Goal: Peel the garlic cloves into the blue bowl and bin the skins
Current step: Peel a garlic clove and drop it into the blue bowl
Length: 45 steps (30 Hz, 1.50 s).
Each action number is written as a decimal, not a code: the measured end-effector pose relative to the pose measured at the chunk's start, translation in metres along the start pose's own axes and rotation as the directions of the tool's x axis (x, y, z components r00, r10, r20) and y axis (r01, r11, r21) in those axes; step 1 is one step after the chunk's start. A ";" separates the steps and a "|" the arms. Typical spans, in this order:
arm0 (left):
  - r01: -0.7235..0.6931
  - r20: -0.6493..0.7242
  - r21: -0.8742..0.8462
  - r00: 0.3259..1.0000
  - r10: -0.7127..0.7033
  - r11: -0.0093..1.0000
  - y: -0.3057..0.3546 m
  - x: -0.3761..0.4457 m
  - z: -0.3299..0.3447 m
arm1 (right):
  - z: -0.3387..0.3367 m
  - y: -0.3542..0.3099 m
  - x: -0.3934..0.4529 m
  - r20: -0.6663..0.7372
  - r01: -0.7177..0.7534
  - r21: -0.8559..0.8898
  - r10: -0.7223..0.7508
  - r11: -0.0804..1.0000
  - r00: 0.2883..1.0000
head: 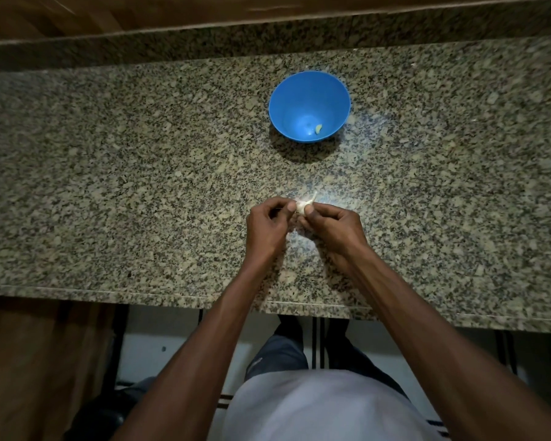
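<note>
Granite table [140, 186] under me: I see the garlic clove [304, 205] pinched between both hands' fingertips, left hand [268, 226] and right hand [333, 226] curled on it (one peeled clove [318, 128] sits in the blue bowl [309, 106], well beyond).

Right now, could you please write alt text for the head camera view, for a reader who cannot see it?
Seen from above, a person's left hand and right hand pinch a garlic piece over a speckled granite counter. Beyond them stands a blue bowl holding one peeled clove.
</note>
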<state>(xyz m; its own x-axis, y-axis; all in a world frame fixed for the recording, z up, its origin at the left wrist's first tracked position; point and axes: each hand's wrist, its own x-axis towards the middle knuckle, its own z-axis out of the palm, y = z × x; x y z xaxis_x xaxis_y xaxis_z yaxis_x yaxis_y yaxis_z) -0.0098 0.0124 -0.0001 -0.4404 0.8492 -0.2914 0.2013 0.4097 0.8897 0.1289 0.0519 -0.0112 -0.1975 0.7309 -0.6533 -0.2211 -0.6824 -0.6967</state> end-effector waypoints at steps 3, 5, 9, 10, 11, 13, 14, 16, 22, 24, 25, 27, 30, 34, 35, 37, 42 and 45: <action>-0.020 0.043 -0.004 0.999 0.020 1.000 -0.001 -0.001 -0.005 | -0.004 -0.002 0.000 0.017 -0.003 -0.085 0.005 0.996 1.000; -0.054 0.059 0.009 0.997 0.053 0.999 -0.001 -0.001 -0.005 | -0.006 -0.004 0.002 0.022 0.015 -0.143 -0.012 0.990 1.000; -0.174 0.096 0.160 0.982 0.160 0.972 0.001 -0.001 -0.005 | -0.009 -0.010 0.002 0.059 0.055 -0.191 -0.044 0.980 0.997; -0.203 0.112 0.187 0.976 0.185 0.961 0.002 0.000 -0.006 | -0.010 -0.012 0.001 0.070 0.070 -0.200 -0.057 0.977 0.996; -0.228 0.128 0.206 0.970 0.205 0.951 0.001 0.001 -0.006 | -0.011 -0.012 0.001 0.081 0.085 -0.213 -0.070 0.973 0.994; -0.265 0.158 0.253 0.960 0.230 0.930 0.002 0.001 -0.008 | -0.014 -0.012 0.003 0.089 0.105 -0.252 -0.085 0.962 0.992; -0.285 0.165 0.283 0.955 0.247 0.916 0.002 0.002 -0.008 | -0.014 -0.012 0.002 0.091 0.108 -0.273 -0.086 0.956 0.992; -0.313 0.163 0.328 0.948 0.273 0.892 0.000 0.002 -0.008 | -0.014 -0.011 0.003 0.106 0.125 -0.319 -0.096 0.939 0.990; -0.297 0.114 0.358 0.955 0.274 0.885 -0.006 -0.002 -0.002 | -0.013 -0.003 0.003 0.117 0.176 -0.389 -0.141 0.904 0.983; -0.268 0.099 0.329 0.963 0.249 0.906 -0.004 -0.006 0.002 | -0.013 0.001 0.006 0.080 0.166 -0.392 -0.146 0.905 0.986; -0.245 0.085 0.315 0.970 0.229 0.917 -0.003 -0.007 0.003 | -0.013 0.002 0.008 0.064 0.161 -0.398 -0.148 0.903 0.987; -0.216 0.064 0.310 0.976 0.206 0.926 -0.003 -0.008 0.007 | -0.011 0.003 0.010 0.029 0.146 -0.408 -0.147 0.901 0.989; -0.210 0.043 0.345 0.977 0.208 0.915 -0.003 -0.007 0.011 | -0.009 0.005 0.012 -0.007 0.140 -0.428 -0.158 0.893 0.987; -0.178 0.038 0.336 0.984 0.176 0.925 -0.004 -0.004 0.010 | -0.007 0.008 0.012 -0.027 0.118 -0.435 -0.144 0.893 0.989; -0.147 0.036 0.315 0.989 0.143 0.938 -0.006 -0.003 0.009 | -0.008 0.007 0.012 -0.023 0.116 -0.438 -0.140 0.891 0.990; -0.065 0.022 0.236 0.998 0.061 0.970 -0.008 -0.001 0.006 | -0.008 0.006 0.011 0.007 0.144 -0.434 -0.157 0.889 0.988; 0.198 0.035 -0.235 0.980 -0.195 0.952 -0.009 -0.004 -0.003 | -0.001 -0.011 0.012 0.138 0.344 -0.709 -0.357 0.616 0.924; 0.245 0.070 -0.391 0.969 -0.236 0.887 -0.009 -0.008 -0.010 | 0.002 -0.020 0.018 0.281 0.467 -0.813 -0.470 0.347 0.837</action>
<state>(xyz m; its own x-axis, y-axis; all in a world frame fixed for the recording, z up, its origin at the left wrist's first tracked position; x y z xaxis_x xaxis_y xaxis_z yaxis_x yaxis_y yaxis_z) -0.0163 -0.0014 -0.0021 -0.4128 0.7496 -0.5174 -0.2713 0.4411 0.8555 0.1278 0.0788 -0.0087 -0.3295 0.9343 -0.1363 0.6077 0.0994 -0.7879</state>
